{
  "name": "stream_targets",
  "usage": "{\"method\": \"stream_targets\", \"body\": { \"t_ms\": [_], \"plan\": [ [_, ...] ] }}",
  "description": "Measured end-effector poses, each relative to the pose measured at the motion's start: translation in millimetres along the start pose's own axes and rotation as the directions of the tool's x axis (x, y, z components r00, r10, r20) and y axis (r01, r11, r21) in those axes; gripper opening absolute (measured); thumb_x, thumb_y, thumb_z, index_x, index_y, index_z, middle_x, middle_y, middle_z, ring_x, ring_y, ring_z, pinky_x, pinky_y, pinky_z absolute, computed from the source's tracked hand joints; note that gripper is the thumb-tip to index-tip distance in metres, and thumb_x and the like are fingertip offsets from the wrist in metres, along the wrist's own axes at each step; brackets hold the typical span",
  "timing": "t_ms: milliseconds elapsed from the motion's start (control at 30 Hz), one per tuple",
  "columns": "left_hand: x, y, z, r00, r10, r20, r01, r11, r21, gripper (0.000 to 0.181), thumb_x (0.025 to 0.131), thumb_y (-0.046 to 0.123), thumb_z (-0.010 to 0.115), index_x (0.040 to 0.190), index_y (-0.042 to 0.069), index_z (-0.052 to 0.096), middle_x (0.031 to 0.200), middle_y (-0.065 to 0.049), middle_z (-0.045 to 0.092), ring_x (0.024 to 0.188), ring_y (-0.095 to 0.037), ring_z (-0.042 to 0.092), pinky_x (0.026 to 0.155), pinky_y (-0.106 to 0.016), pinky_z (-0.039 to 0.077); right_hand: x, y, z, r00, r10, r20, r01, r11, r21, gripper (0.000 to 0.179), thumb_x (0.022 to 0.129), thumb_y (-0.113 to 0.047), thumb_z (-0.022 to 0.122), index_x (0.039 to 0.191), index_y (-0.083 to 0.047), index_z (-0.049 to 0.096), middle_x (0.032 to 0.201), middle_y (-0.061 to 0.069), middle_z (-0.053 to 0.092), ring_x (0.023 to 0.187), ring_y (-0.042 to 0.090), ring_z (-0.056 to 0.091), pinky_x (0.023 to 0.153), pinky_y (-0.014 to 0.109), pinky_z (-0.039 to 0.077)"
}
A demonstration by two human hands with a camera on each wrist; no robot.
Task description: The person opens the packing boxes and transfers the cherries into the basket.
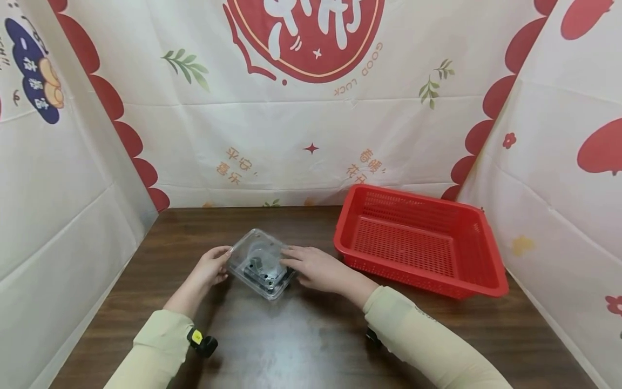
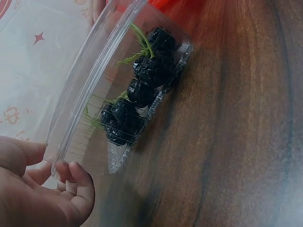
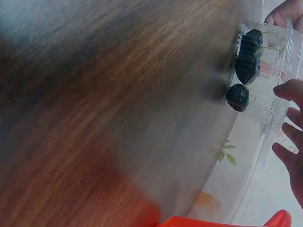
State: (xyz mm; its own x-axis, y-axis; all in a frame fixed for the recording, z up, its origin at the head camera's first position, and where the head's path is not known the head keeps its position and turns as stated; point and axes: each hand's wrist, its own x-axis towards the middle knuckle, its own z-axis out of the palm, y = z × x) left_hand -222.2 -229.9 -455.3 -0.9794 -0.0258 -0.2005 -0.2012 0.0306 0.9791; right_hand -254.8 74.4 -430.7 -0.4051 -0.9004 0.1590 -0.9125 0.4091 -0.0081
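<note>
A clear plastic clamshell box [image 1: 257, 263] is between my two hands over the wooden table. Several black berries [image 2: 142, 90] with thin green stems lie inside it, resembling mulberries. My left hand [image 1: 214, 265] pinches the box's left rim between thumb and fingers; the left wrist view shows this grip close up. On the opposite side, my right hand [image 1: 313, 268] has its fingers extended over the lid's right edge, and one fingertip meets the rim in the right wrist view. The lid is down over the berries. I cannot tell whether the box's underside touches the table.
To the right stands a red perforated plastic basket [image 1: 413, 243], its rim close to my right hand. The brown wooden table [image 1: 291, 346] extends in front of me. White printed cloth [image 1: 301, 124] hangs behind it and along both sides.
</note>
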Motion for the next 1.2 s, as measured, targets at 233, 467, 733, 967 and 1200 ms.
{"method": "stream_targets", "body": {
  "t_ms": [233,467,733,967,1200],
  "plan": [
    [1.0,10.9,6.2,0.995,-0.071,-0.07,0.08,0.988,0.135,0.041,0.103,0.019,0.048,0.136,-0.005,0.044,0.093,-0.008,0.052,0.071,-0.013,0.059,0.069,-0.03,0.052,-1.2,5.0,-0.7,0.996,-0.042,-0.08,0.043,0.999,0.007,0.049,0.084,-0.005,0.072,0.132,-0.005,0.059,0.139,0.013,0.053,0.129,0.024,0.048,0.104,0.038,0.04],
    [-5.6,12.5,10.1,0.99,-0.087,-0.112,0.085,0.996,-0.023,0.041,0.101,0.012,0.044,0.135,-0.009,0.037,0.097,-0.01,0.059,0.067,-0.011,0.065,0.069,-0.03,0.056,-0.2,7.1,1.2,0.994,-0.038,-0.107,0.032,0.998,-0.061,0.048,0.082,-0.006,0.074,0.129,-0.011,0.062,0.135,0.01,0.057,0.123,0.022,0.053,0.099,0.037,0.045],
    [-25.0,11.3,23.1,0.987,-0.11,-0.118,0.09,0.984,-0.157,0.053,0.101,0.009,0.037,0.147,-0.009,0.019,0.121,-0.024,0.054,0.075,-0.014,0.068,0.07,-0.029,0.056,-1.4,5.2,0.6,0.996,-0.008,-0.09,0.004,0.999,-0.048,0.049,0.083,-0.008,0.075,0.131,-0.011,0.062,0.135,0.01,0.057,0.123,0.023,0.053,0.099,0.039,0.045],
    [-35.1,8.3,30.6,0.982,-0.151,-0.118,0.117,0.96,-0.253,0.055,0.098,0.005,0.035,0.149,-0.006,0.019,0.118,-0.02,0.057,0.08,-0.015,0.069,0.075,-0.03,0.056,0.1,4.5,0.3,0.994,0.002,-0.108,-0.008,0.999,-0.053,0.044,0.085,-0.01,0.073,0.128,-0.007,0.064,0.133,0.009,0.059,0.121,0.023,0.055,0.099,0.039,0.044],
    [-49.8,-1.1,38.1,0.988,-0.147,-0.053,0.125,0.949,-0.289,0.055,0.098,0.006,0.038,0.148,-0.006,0.018,0.095,-0.007,0.063,0.082,-0.018,0.068,0.077,-0.034,0.054,-0.8,1.0,6.7,0.99,0.008,-0.139,-0.014,0.999,-0.037,0.042,0.086,-0.009,0.071,0.127,-0.006,0.064,0.132,0.009,0.06,0.121,0.024,0.055,0.1,0.038,0.044]
  ]
}}
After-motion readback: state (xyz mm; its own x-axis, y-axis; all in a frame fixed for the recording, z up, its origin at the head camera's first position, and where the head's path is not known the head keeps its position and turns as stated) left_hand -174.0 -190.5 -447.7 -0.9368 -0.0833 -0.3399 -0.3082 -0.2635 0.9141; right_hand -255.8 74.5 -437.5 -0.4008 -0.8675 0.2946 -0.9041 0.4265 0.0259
